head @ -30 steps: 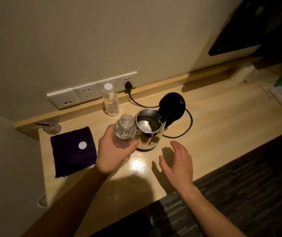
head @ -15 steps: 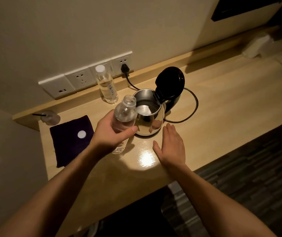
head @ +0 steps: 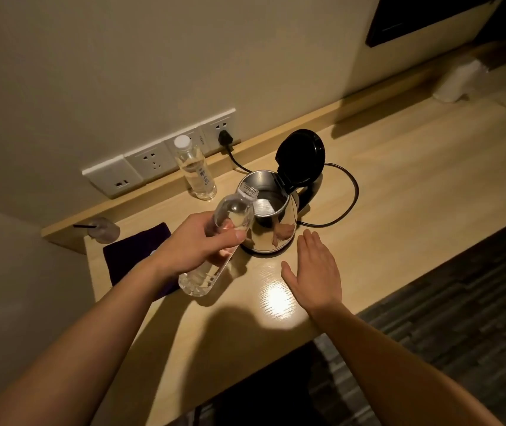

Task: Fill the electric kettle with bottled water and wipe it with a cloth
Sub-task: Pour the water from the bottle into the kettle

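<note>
A steel electric kettle (head: pixel 276 229) stands on the wooden desk (head: pixel 399 192) with its black lid (head: pixel 301 159) flipped up. My left hand (head: pixel 193 244) grips an uncapped clear water bottle (head: pixel 230 216), tilted so its mouth leans toward the kettle's rim. My right hand (head: pixel 314 269) lies flat and open on the desk just in front of the kettle, not touching it. A dark purple cloth (head: pixel 128 256) lies at the left, partly hidden by my left forearm.
A second, capped water bottle (head: pixel 194 169) stands by the wall sockets (head: pixel 153 164). The kettle's black cord (head: pixel 350 195) loops behind it to a plug. A small clear cup with a dark straw (head: pixel 102 230) sits at the back left. White objects (head: pixel 457 79) lie at the far right.
My left hand has tilted the open bottle further toward the kettle's opening. My right hand has come down to rest flat on the desk in front of the kettle.
</note>
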The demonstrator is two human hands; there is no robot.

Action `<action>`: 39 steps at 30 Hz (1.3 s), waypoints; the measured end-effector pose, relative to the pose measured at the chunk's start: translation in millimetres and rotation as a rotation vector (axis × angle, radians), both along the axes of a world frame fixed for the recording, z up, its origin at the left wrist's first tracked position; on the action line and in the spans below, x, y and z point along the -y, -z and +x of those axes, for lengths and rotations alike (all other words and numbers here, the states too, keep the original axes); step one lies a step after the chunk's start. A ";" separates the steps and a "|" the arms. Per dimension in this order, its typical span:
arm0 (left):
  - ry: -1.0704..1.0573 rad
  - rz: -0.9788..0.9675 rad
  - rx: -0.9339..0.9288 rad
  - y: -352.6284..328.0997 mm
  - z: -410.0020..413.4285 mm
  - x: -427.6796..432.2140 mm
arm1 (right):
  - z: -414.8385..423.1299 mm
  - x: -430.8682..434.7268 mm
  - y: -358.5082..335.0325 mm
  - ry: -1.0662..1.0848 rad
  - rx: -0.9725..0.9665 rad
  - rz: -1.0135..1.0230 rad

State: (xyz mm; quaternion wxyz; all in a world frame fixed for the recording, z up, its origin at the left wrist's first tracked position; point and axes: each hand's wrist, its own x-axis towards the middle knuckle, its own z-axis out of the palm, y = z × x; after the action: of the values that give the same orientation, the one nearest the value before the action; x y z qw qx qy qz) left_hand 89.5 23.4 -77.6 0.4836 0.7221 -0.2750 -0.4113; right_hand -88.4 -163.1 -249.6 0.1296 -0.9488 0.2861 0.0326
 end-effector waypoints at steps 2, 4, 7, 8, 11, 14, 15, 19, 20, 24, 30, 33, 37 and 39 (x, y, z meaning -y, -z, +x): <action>0.010 0.036 -0.009 -1.6 2.2 0.0 | -0.6 0.1 1.4 0.001 0.003 -0.015; -0.015 0.070 -0.016 -2.9 3.4 0.2 | -1.3 0.3 2.2 0.003 0.003 -0.026; -0.040 0.095 -0.064 -6.7 4.1 0.6 | -2.0 0.2 3.4 0.000 0.004 -0.035; -0.041 0.098 -0.088 -7.0 4.6 0.6 | -2.1 0.2 3.6 0.000 0.002 -0.036; -0.054 0.114 -0.108 -9.1 6.0 -0.8 | -2.2 0.6 4.2 -0.001 -0.001 -0.041; -0.059 0.135 -0.117 -10.9 8.9 -2.6 | -1.7 0.2 4.2 -0.002 -0.003 -0.037; -0.051 0.144 -0.113 -11.5 9.8 -3.2 | -1.8 0.1 4.6 -0.002 -0.001 -0.039; -0.036 0.164 -0.100 -10.6 13.4 -5.4 | -3.1 0.7 5.8 -0.003 0.007 -0.032; -0.032 0.167 -0.099 -10.0 14.3 -5.9 | -3.2 0.8 5.8 -0.003 0.010 -0.030; -0.021 0.190 -0.100 -11.4 15.8 -8.1 | -2.6 1.0 5.4 -0.005 0.009 -0.024; -0.024 0.226 -0.114 -11.9 17.6 -8.1 | -2.9 0.7 5.5 -0.001 0.016 -0.031; -0.024 0.236 -0.113 -12.0 17.8 -7.7 | -2.6 0.6 6.8 -0.004 0.013 -0.035; -0.015 0.238 -0.115 -14.3 17.9 -6.8 | -2.8 1.0 7.4 -0.004 0.010 -0.030; -0.013 0.243 -0.112 -16.6 17.7 -6.0 | -2.9 1.0 7.2 -0.005 0.008 -0.032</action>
State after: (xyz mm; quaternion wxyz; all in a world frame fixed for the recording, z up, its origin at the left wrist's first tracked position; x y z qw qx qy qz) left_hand 107.3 29.4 -61.0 0.4099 0.7530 -0.1912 -0.4780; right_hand -91.3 -164.1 -256.8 0.1153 -0.9516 0.2837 0.0245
